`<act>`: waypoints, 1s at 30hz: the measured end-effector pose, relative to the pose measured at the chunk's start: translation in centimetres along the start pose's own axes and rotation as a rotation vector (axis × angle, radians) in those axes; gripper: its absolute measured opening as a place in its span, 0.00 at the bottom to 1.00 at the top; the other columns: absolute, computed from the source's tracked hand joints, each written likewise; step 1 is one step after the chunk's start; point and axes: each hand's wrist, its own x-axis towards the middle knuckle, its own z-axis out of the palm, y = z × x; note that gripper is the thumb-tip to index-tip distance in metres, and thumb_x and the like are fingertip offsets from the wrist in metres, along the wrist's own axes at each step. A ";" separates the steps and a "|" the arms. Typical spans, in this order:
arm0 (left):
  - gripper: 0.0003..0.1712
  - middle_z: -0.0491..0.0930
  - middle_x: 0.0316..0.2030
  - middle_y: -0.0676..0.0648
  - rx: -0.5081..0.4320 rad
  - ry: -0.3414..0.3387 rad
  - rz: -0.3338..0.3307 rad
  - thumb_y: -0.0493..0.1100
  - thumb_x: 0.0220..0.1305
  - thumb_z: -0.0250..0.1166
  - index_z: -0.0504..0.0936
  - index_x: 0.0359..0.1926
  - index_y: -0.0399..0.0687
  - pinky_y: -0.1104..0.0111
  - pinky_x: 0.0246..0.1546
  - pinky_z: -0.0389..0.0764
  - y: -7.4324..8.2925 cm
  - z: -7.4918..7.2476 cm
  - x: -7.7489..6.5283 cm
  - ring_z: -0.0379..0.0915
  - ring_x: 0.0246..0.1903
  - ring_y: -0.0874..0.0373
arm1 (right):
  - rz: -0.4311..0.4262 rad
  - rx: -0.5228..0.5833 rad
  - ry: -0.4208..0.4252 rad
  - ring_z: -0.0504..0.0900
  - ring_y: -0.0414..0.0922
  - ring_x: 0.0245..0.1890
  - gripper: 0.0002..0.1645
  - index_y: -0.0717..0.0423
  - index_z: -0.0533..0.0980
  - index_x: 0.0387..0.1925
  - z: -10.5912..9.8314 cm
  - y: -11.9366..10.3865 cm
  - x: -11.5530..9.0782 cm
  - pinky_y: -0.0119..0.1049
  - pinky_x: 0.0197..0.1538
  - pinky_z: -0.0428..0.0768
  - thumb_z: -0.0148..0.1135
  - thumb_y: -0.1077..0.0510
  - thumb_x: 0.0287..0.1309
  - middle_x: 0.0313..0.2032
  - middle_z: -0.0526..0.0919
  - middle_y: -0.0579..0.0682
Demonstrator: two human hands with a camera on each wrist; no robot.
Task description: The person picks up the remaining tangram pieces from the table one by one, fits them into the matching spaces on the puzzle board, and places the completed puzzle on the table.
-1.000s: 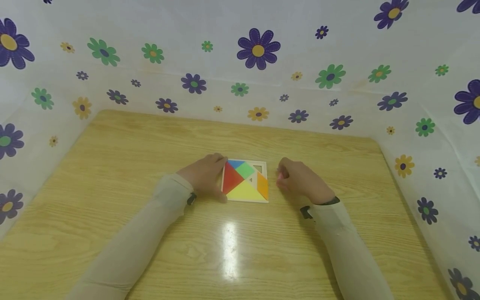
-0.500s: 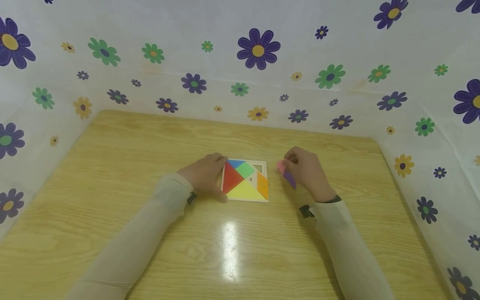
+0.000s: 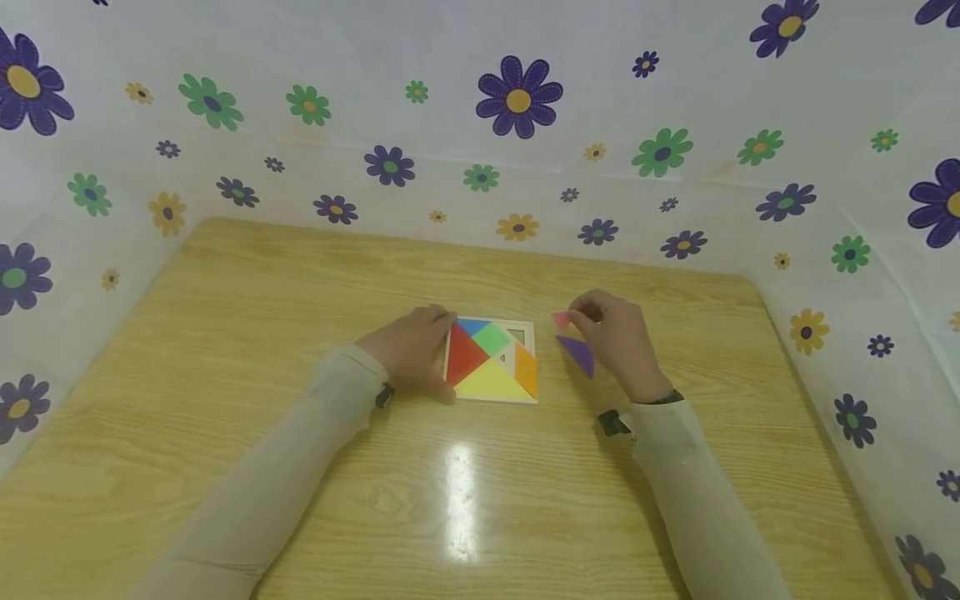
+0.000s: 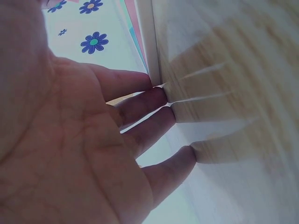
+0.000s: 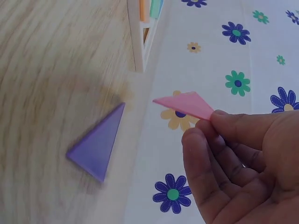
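In the head view a tangram tray [image 3: 498, 402] lies on the table, holding red, yellow, blue, green and orange pieces, with bare recesses at its right side. My left hand [image 3: 408, 350] rests along the tray's left edge, thumb by the near corner and fingers by the far one. The left wrist view shows those fingers [image 4: 140, 100] extended, tips down at the table and the tray's side. Thumb and fingertips of my right hand [image 3: 615, 342] pinch a pink triangle [image 5: 189, 103] by one corner. A purple triangle [image 5: 98, 142] lies flat on the table below it.
The wood-grain table [image 3: 360, 517] has a light reflection in front of the tray. A white sheet [image 3: 435, 50] printed with flowers stands behind the table and along both sides.
My right hand has shifted back and slightly right, uncovering the purple triangle. The pink triangle, overlapping the purple one half a second ago, now shows apart from it. The left hand stays put.
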 end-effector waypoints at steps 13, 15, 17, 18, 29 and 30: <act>0.71 0.59 0.76 0.42 0.014 0.006 0.014 0.68 0.46 0.79 0.54 0.81 0.41 0.54 0.75 0.63 -0.1 0.1 0.0 0.56 0.75 0.46 | 0.086 0.151 -0.064 0.87 0.52 0.41 0.10 0.58 0.80 0.48 0.1 0.9 0.6 0.41 0.42 0.84 0.64 0.56 0.72 0.43 0.88 0.57; 0.72 0.58 0.76 0.42 0.017 0.003 0.014 0.68 0.46 0.79 0.54 0.81 0.41 0.55 0.75 0.63 0.0 0.1 -0.1 0.55 0.75 0.46 | 0.075 0.150 -0.062 0.86 0.52 0.41 0.10 0.58 0.81 0.48 0.1 1.0 0.6 0.42 0.42 0.84 0.64 0.56 0.72 0.43 0.88 0.57; 0.72 0.58 0.77 0.42 0.014 0.000 0.014 0.69 0.45 0.79 0.53 0.81 0.40 0.55 0.75 0.63 -0.1 0.0 -0.1 0.55 0.75 0.46 | 0.064 0.156 -0.067 0.86 0.52 0.41 0.10 0.57 0.81 0.47 0.1 1.0 0.6 0.43 0.43 0.84 0.64 0.55 0.72 0.43 0.88 0.56; 0.72 0.58 0.77 0.42 0.011 0.000 0.014 0.68 0.45 0.79 0.53 0.81 0.40 0.55 0.75 0.63 -0.1 0.0 -0.2 0.55 0.75 0.46 | 0.057 0.163 -0.072 0.86 0.52 0.41 0.10 0.57 0.81 0.47 0.2 1.0 0.6 0.43 0.44 0.84 0.64 0.55 0.72 0.43 0.88 0.56; 0.72 0.59 0.76 0.41 -0.008 -0.005 0.014 0.68 0.46 0.79 0.53 0.81 0.40 0.54 0.75 0.62 0.0 -0.2 -0.2 0.55 0.75 0.45 | 0.023 0.397 -0.212 0.84 0.62 0.41 0.12 0.56 0.82 0.44 0.3 0.0 0.5 0.51 0.46 0.84 0.68 0.52 0.69 0.39 0.87 0.58; 0.72 0.59 0.76 0.41 -0.007 -0.006 0.015 0.68 0.46 0.79 0.53 0.81 0.40 0.54 0.75 0.62 0.0 -0.1 -0.2 0.55 0.75 0.45 | 0.016 0.400 -0.227 0.83 0.61 0.41 0.12 0.56 0.82 0.44 0.4 -0.2 0.5 0.50 0.46 0.84 0.68 0.51 0.69 0.39 0.86 0.60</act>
